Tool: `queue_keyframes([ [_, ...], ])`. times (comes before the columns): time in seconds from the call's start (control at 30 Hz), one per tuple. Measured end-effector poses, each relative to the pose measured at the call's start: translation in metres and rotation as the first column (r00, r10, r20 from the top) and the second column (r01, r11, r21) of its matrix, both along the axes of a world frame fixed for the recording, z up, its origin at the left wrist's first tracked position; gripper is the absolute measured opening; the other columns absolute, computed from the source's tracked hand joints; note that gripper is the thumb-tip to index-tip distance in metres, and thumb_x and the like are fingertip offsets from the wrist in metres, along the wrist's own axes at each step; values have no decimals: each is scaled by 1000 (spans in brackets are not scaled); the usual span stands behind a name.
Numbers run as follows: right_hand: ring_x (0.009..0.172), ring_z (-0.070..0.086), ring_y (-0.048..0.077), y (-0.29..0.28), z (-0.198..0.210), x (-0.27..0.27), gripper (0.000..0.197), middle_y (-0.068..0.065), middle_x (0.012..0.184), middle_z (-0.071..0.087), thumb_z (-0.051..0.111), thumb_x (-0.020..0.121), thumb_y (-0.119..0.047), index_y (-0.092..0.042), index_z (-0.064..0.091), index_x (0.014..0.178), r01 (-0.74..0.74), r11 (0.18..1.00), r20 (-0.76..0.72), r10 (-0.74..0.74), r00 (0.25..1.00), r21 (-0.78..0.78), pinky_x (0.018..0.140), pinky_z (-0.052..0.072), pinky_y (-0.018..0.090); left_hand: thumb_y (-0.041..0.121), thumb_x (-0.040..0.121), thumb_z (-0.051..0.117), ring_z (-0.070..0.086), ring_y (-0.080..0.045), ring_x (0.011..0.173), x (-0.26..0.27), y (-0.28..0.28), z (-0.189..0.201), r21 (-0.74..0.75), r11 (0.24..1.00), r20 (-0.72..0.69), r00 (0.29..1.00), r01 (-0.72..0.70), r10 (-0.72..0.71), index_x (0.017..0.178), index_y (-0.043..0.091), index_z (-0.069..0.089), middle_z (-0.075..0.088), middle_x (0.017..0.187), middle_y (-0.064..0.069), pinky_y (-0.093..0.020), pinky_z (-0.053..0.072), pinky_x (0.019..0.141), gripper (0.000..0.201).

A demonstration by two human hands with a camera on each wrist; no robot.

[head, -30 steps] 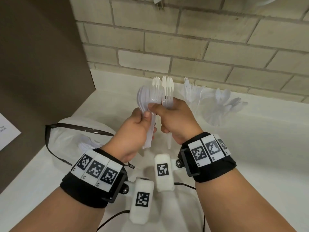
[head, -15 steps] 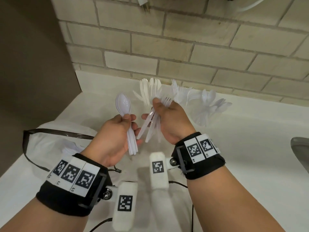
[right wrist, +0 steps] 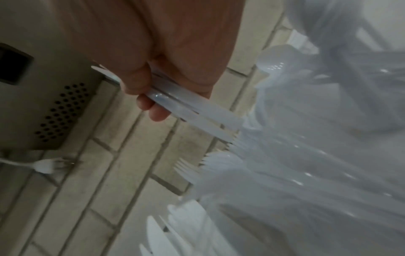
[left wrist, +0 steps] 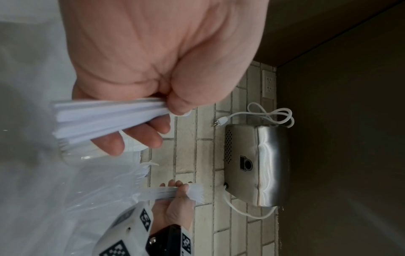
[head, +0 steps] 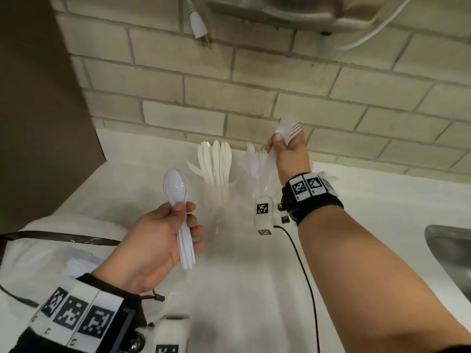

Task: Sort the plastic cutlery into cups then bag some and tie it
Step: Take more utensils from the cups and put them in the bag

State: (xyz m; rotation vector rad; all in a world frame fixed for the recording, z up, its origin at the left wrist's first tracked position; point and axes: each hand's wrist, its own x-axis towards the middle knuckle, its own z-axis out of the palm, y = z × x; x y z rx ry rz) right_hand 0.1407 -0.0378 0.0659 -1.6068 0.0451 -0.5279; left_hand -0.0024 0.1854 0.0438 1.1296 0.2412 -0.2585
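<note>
Spoons (head: pixel 178 197), stacked, sit pinched by their handles in our left hand (head: pixel 155 240) at seven o'clock. Knives (head: pixel 216 164) stand at twelve. At one o'clock our right hand (head: pixel 288 154) grips a bunch of forks (head: pixel 289 128) over the fork cup (head: pixel 257 174). We read no writing anywhere.

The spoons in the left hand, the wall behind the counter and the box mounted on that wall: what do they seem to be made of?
Spoons: white plastic by the look, glossy, with highlights in the bowls.
Wall: beige brick or tile, matt, with recessed grey joints; which one is hard to say.
Box: likely brushed metal, silvery, with streaked reflections and a perforated grille.
</note>
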Motion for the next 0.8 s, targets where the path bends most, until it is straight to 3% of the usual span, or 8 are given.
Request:
queue_keyframes([
  [0.13, 79, 59, 18, -2, -24, 11, 24, 0, 80, 61, 48, 95, -5, -17, 45, 116, -22, 997, -91, 30, 995, 80, 88, 50, 38, 22, 98, 43, 58, -20, 69, 4, -1, -3, 13, 1000, 0, 1000, 9, -9, 97, 10, 59, 53, 72, -4, -40, 51, 70, 20],
  [0.3, 113, 56, 16, -3, -31, 11, 52, -1, 115, 60, 67, 82, -2, -16, 46, 128, -13, 997, -183, 27, 983, 77, 102, 44, 29, 21, 100, 42, 59, -19, 66, 5, -6, -5, 34, 999, -9, 1000, 30, -30, 96, 10, 59, 53, 72, -4, -38, 51, 71, 21],
  [0.4, 125, 49, 15, -1, -22, 6, 51, 5, 132, 55, 64, 85, 2, -12, 47, 131, -4, 1000, -152, 4, 988, -4, 106, 39, 26, 21, 100, 42, 59, -21, 70, 5, -9, -4, 55, 998, -23, 999, 40, -39, 96, 10, 60, 54, 72, -4, -38, 51, 72, 22],
  [0.47, 128, 47, 12, 0, -12, 0, 47, 2, 135, 54, 62, 87, -1, -13, 49, 130, 27, 996, -118, -36, 992, -81, 107, 38, 25, 22, 100, 42, 59, -21, 72, 5, -11, -2, 72, 996, -24, 998, 54, -53, 96, 10, 61, 54, 72, -4, -38, 51, 73, 23],
  [0.57, 109, 55, 7, 8, 4, -21, 34, -5, 119, 61, 61, 88, -6, -17, 58, 121, 24, 987, -81, -37, 996, -156, 94, 43, 20, 24, 100, 42, 61, -20, 68, 5, -14, 2, 124, 989, -17, 997, 75, -74, 96, 12, 62, 57, 71, -2, -37, 51, 72, 24],
  [0.63, 86, 57, 5, 19, 13, -42, 23, -7, 100, 63, 62, 89, -11, -20, 64, 110, -57, 982, -113, 37, 993, -178, 79, 46, 19, 26, 100, 42, 60, -18, 66, 4, -18, 5, 167, 982, -14, 996, 91, -90, 96, 14, 62, 57, 70, 0, -37, 50, 71, 24],
  [0.7, 76, 57, 6, 30, 19, -67, 15, -10, 93, 63, 63, 89, -20, -23, 65, 104, -176, 958, -176, 137, 975, -225, 70, 47, 22, 27, 101, 40, 57, -16, 64, 3, -21, 8, 215, 970, -6, 994, 112, -113, 98, 15, 62, 56, 71, 1, -34, 49, 66, 25],
  [0.8, 57, 57, 5, 42, 21, -101, 31, -6, 96, 61, 59, 92, -34, -26, 54, 121, -396, 884, -297, 320, 900, -249, 49, 42, 14, 27, 102, 36, 50, -13, 60, -2, -27, 10, 324, 929, 29, 979, 180, -200, 99, 13, 64, 54, 70, 1, -28, 43, 60, 31],
])
